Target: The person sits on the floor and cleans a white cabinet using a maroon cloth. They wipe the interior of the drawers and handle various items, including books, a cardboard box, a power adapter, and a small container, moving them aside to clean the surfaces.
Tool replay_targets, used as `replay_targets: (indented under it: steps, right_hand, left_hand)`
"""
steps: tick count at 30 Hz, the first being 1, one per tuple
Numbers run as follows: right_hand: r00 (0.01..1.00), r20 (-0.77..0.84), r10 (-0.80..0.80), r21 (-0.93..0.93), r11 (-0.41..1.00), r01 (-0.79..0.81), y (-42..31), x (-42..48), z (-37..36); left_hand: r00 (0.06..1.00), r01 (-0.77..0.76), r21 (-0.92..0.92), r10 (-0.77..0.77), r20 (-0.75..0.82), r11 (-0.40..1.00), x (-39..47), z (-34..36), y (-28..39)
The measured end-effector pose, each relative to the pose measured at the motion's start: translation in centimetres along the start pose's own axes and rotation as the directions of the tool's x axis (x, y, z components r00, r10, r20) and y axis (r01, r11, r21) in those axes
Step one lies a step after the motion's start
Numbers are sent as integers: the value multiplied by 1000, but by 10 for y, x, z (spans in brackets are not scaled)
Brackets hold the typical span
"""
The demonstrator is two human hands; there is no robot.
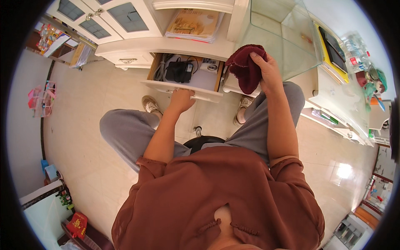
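My left hand (182, 99) grips the handle at the front of a pulled-out white drawer (203, 95). Inside the drawer lie a black power adapter (178, 72) with its cable, a coiled grey cable (160, 72) and a small white packet (210, 65) with printing on it. To the right of the drawer, my right hand (265, 70) holds up a dark red cloth (247, 70), pinched between thumb and fingers, in front of a glass tank or case.
A stack of books (193, 25) lies on the cabinet shelf above the drawer. The glass case (290, 47) stands at upper right, beside a yellow notebook (334, 59) with dark phones or tablets on it. My knees flank the drawer. A closed drawer (128, 60) is at left.
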State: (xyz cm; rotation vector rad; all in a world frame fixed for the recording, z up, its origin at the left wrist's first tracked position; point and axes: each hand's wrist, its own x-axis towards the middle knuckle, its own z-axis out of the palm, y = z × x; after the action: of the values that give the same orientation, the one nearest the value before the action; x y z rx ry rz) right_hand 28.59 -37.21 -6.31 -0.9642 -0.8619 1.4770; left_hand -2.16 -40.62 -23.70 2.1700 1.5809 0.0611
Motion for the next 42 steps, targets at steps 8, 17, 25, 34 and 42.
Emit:
replay_targets:
  steps: [8,17,25,34,42]
  right_hand:
    - [997,-63,39,26,999,-38,-11,0,-32]
    - [999,-43,-30,-24,999,29,-33,-35,-41]
    - [952,-300,-58,90,992,89,-37,-47,-91]
    - [969,-60,-238,-774,625,106,14,-30,-75]
    - [845,473,-249,-880,-186,438,92,-19,-76]
  left_hand:
    - [978,32,-26,-37,-206,999,78,15,14]
    - [961,30,-158,-72,-266,987,130,36,26]
    - [955,-20,-511,-134,-264,859,149,58,55]
    - [990,37,-489,-100,-104,872,116,99,124]
    - [990,134,-516,-95,100,846,76,117,171]
